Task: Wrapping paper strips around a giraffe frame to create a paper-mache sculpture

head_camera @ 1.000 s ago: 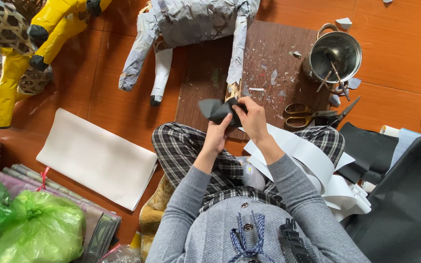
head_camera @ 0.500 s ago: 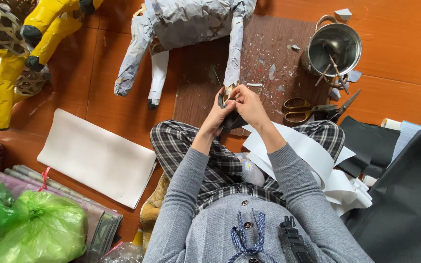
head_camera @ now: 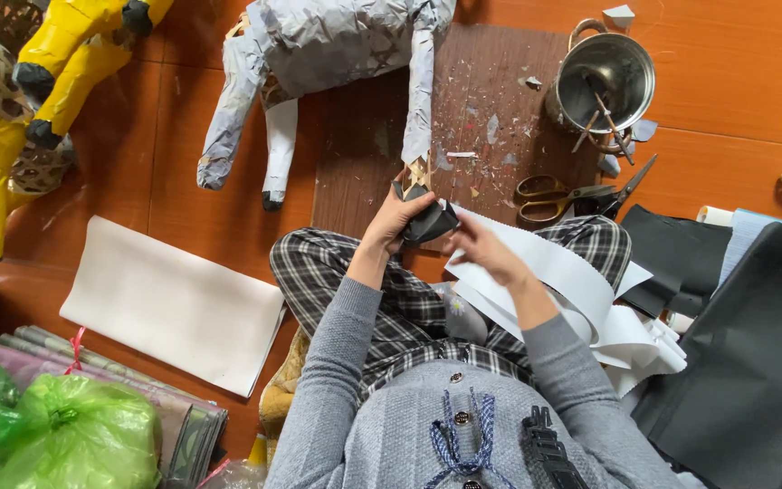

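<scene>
Here: both hands — left [head_camera: 397, 217] & right [head_camera: 477, 244] — clenched on dark paper piece [head_camera: 429, 220], near grey figure's leg [head_camera: 420, 100].

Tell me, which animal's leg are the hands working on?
The grey paper animal, not the yellow one. Both hands hold dark paper at its right leg's foot.

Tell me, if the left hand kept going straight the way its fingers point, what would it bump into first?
Probably the gray paper animal's leg. The left hand points up and slightly right, pinching the black paper piece just below that leg's bare tip. Depth is hard to judge from above.
</scene>
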